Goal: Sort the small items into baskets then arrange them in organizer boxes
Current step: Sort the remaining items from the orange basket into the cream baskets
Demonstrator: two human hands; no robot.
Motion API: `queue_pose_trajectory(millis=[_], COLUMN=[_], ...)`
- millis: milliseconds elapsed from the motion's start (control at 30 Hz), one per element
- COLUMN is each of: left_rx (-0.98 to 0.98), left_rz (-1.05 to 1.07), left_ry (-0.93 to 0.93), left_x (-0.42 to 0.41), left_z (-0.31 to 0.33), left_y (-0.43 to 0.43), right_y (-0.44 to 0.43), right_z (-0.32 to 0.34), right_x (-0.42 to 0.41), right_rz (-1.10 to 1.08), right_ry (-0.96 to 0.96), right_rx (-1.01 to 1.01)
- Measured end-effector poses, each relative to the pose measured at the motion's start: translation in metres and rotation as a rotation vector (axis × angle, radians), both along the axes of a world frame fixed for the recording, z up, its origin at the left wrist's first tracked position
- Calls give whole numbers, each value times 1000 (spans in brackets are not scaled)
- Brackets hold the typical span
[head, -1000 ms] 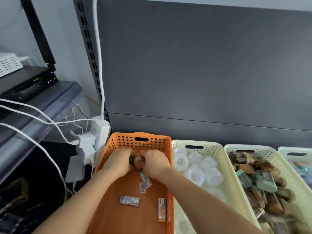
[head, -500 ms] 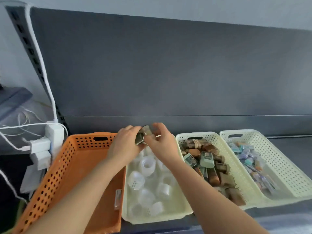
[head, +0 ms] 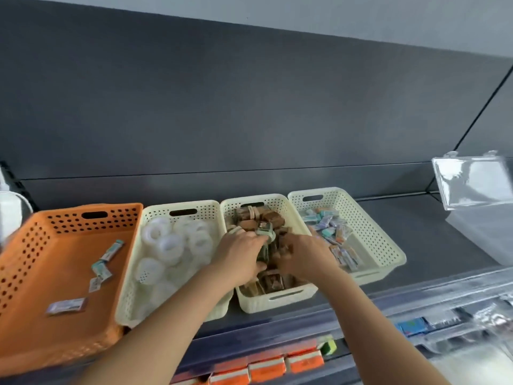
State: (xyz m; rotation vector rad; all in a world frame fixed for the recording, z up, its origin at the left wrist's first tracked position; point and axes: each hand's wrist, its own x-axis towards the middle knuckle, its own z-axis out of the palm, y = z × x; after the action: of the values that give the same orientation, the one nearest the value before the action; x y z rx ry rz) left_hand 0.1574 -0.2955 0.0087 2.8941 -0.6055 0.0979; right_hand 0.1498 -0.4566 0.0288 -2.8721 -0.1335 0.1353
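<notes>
Four baskets stand in a row on the dark shelf. The orange basket (head: pixel 30 245) at the left holds a few small flat packets (head: pixel 101 269). Beside it, a cream basket (head: pixel 144 218) is full of white rings (head: pixel 166 243). The third basket (head: pixel 277 300) holds brown and green small items (head: pixel 273 280), and both hands are down inside it. My left hand (head: pixel 238 255) curls its fingers round a green item (head: pixel 263 252). My right hand (head: pixel 304 255) curls its fingers on brown pieces; motion blur hides the grip's detail. The fourth basket (head: pixel 385 245) holds pastel packets (head: pixel 329 225).
A clear plastic organizer box (head: pixel 472 182) sits at the right on the shelf. Below the shelf's front edge are orange-labelled boxes (head: pixel 266 368) and clear bins with packets (head: pixel 416 326). A white power strip (head: pixel 8 215) is at the far left.
Both hands carried small items from the orange basket rightward, over the ring basket, and lowered into the third basket. My view swung right.
</notes>
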Motion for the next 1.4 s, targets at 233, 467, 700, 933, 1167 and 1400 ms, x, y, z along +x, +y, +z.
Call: queue_pose_trajectory(millis=[233, 467, 700, 933, 1167, 1400], left_rx=[151, -45, -63, 62, 181, 115], left_rz=[-64, 6, 285, 647, 589, 515], left_ry=[228, -1, -22, 245, 428, 537], left_x=[-19, -31, -46, -70, -69, -51], left_z=[-14, 0, 15, -2, -38, -48], left_y=[0, 37, 142, 251, 294, 308], right_y=[-11, 32, 128, 240, 313, 352], right_z=[-20, -6, 6, 1, -22, -41], right_x=[-8, -7, -6, -6, 17, 42], right_rz=[65, 150, 390, 667, 767, 672], right_ry=[72, -66, -118, -119, -55, 128], right_rx=[-94, 104, 249, 125, -332, -480])
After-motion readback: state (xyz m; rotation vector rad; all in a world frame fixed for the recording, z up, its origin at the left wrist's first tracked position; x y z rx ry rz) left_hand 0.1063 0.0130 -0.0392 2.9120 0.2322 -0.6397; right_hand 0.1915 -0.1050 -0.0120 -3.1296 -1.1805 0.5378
